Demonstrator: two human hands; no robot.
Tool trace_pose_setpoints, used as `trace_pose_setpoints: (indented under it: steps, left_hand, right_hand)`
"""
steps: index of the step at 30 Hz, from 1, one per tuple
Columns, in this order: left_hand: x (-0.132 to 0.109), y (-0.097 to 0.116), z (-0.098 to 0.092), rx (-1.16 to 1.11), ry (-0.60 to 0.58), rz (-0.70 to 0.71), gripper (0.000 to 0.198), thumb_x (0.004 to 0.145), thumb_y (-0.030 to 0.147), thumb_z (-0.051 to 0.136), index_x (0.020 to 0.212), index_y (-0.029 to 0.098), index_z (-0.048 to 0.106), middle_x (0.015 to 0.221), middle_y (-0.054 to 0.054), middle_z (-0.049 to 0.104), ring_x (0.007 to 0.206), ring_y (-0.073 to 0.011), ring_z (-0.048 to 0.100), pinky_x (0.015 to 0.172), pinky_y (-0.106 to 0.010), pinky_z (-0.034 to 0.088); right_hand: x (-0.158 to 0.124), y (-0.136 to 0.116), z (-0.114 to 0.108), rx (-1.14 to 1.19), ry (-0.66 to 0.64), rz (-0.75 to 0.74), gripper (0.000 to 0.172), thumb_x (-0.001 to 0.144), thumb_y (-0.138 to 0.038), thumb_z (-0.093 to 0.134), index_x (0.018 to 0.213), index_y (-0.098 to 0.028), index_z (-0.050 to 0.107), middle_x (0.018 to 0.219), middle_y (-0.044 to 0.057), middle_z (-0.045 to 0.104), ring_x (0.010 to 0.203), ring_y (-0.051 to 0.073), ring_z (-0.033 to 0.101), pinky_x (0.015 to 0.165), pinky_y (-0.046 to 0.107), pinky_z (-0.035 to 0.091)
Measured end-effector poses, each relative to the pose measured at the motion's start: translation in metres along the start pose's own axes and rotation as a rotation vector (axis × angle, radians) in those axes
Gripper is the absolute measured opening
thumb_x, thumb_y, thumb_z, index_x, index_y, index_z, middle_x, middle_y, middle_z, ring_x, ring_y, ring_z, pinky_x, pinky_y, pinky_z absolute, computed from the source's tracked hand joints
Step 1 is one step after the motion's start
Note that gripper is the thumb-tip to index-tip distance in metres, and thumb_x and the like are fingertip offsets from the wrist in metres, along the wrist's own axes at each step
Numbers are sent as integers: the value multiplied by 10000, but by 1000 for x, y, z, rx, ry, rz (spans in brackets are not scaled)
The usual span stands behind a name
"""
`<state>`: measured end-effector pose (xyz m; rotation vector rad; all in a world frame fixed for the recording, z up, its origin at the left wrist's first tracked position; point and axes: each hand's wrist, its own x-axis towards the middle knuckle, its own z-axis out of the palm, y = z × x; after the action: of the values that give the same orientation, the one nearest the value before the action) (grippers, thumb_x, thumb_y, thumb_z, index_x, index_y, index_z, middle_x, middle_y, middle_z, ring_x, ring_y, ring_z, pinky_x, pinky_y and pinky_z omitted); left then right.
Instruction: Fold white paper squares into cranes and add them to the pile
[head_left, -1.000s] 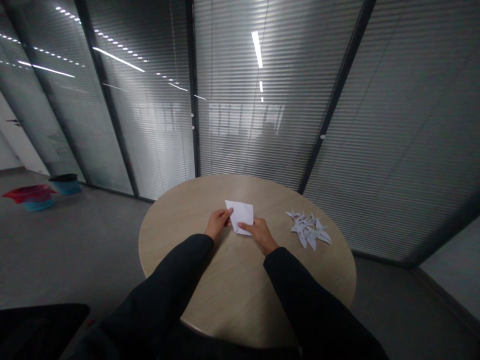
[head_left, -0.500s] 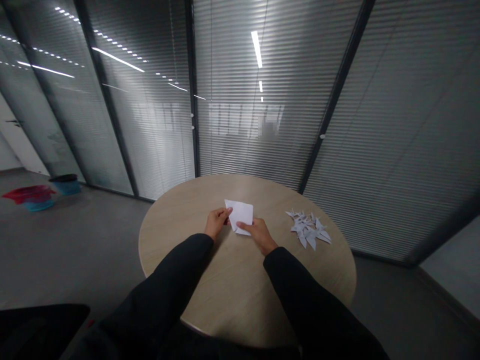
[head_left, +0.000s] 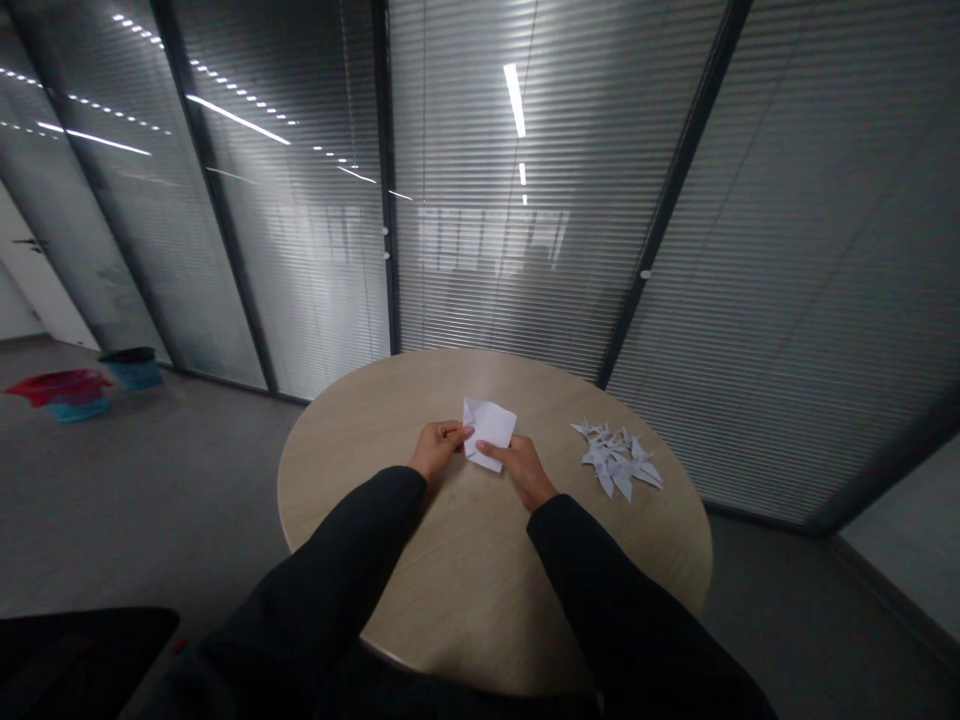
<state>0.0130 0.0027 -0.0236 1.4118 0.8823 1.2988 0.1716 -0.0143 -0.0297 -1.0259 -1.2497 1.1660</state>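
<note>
A small folded sheet of white paper (head_left: 493, 425) is held between my two hands over the middle of the round table. My left hand (head_left: 441, 447) pinches its left edge between thumb and fingers. On the lower right side, my right hand (head_left: 523, 468) grips the sheet with the thumb on top and the fingers underneath, mostly hidden. A crease and a turned flap show along the paper's left side. To the right lies a heap of folded white paper pieces (head_left: 616, 458) with pointed tips, like origami cranes.
The round wooden table (head_left: 450, 610) stands close to a glass partition with blinds (head_left: 510, 300). On the floor at far left are a blue bin with a red liner (head_left: 71, 392) and a blue bin with a dark liner (head_left: 133, 368). A dark object (head_left: 82, 655) fills the lower left corner.
The paper has shifted slightly right and tilted, and its left edge now shows a turned flap. My left fingers have moved slightly down and right along it. The heap has not moved.
</note>
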Motion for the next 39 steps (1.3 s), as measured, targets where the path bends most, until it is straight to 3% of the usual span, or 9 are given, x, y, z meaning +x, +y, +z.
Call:
trace_pose_setpoints:
  steps: [5,10,15,26,32,39]
  left_hand:
    - [2,-3,-1,26,-10,18,482,575,603,740,598,128,662,514,-2,548,498,-100,473,512,-224,370]
    - [-1,-1,1,-36,-98,-109,498,534,569,792,720,117,696,648,-52,651,570,-135,590,568,-253,480]
    - [-1,-5,2,6,-122,-182,436,566,522,802,649,116,669,627,-105,688,542,-155,634,578,-278,509]
    - [-1,-3,-5,16,-165,-148,422,602,526,779,662,123,674,604,-90,681,520,-155,625,564,-280,502]
    - [3,-7,-5,29,-94,-40,479,516,529,820,741,122,706,658,-62,674,577,-149,606,567,-266,494]
    - [4,-6,-7,68,-38,-115,462,471,532,828,597,117,671,556,-21,605,486,-108,526,528,-263,447]
  right_hand:
    - [0,0,-1,-10,-24,-19,459,521,-355,820,909,-124,738,944,101,748,843,257,700,772,357,525]
    - [1,0,-2,-13,29,-39,465,525,-380,809,907,-124,735,952,102,746,871,272,695,766,365,531]
    - [1,0,-2,-22,97,-55,434,549,-393,790,874,-111,734,921,111,747,841,272,695,727,349,528]
    - [-4,-7,2,62,77,-23,400,548,-334,808,884,-129,735,949,105,746,860,262,699,786,356,531]
    - [-5,-7,1,47,-4,-19,427,557,-333,811,927,-131,743,1010,111,735,942,284,687,844,378,524]
    - [-3,-4,0,-16,-17,-19,419,540,-307,809,911,-126,733,957,100,747,866,254,702,789,355,538]
